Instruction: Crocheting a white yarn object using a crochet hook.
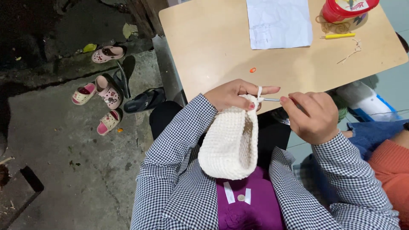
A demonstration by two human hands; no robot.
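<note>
Where table ends—red-lidded jar, top-right.

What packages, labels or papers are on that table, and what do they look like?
Jar: far right corner of the table, red lid with a pale printed label, partly cut off by the picture edge.
Paper sheet: far middle, white, rectangular, faint pencil lines.
No signs or screens.
</note>
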